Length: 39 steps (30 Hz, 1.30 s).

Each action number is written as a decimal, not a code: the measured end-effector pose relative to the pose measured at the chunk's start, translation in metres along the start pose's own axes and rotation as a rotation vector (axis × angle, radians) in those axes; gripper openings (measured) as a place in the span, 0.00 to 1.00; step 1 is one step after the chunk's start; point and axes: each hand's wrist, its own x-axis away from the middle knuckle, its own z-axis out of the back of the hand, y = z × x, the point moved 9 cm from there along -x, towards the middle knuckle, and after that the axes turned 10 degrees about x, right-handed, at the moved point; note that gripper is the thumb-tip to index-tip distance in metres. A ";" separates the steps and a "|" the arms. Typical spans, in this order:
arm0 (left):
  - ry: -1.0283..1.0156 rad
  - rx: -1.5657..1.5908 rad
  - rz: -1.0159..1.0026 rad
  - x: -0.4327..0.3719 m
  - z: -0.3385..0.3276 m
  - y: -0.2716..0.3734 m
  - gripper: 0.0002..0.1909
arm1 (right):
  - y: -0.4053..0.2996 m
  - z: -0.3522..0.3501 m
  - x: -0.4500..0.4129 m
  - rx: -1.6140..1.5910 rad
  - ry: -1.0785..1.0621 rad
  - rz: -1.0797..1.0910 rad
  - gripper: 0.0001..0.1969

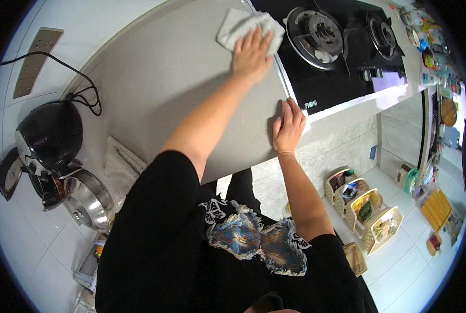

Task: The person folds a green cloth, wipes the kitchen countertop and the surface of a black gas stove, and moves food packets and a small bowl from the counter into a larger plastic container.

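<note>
My left hand [252, 56] lies palm down on a folded pale grey cloth [233, 29], fingers spread over it. The cloth is flat on the grey countertop [170, 78], and its right edge reaches the rim of a black glass gas hob [315, 88]. My right hand [289, 127] holds nothing. It rests on the countertop beside the hob's near left corner, fingers bent and slightly apart. On the hob, the nearer burner [323, 33] has pale residue on its ring. A second burner [382, 35] sits farther right.
To the left stand a black air fryer [51, 137], a stainless steel pot lid [88, 203] and another folded cloth [121, 164]. A black cord [66, 64] runs along a wall socket strip [39, 62]. Cream storage baskets [381, 231] stand on the floor at right. Bottles and packets crowd the far counter.
</note>
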 end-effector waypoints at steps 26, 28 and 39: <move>0.014 -0.129 0.115 0.151 0.070 -0.091 0.32 | -0.012 0.008 -0.032 -0.156 0.018 0.201 0.19; 0.018 -0.141 0.097 0.151 0.070 -0.091 0.31 | 0.012 0.027 -0.041 -0.232 0.018 0.278 0.25; 0.025 -0.183 0.071 0.145 0.072 -0.085 0.32 | 0.118 0.029 -0.095 0.287 0.056 -0.091 0.32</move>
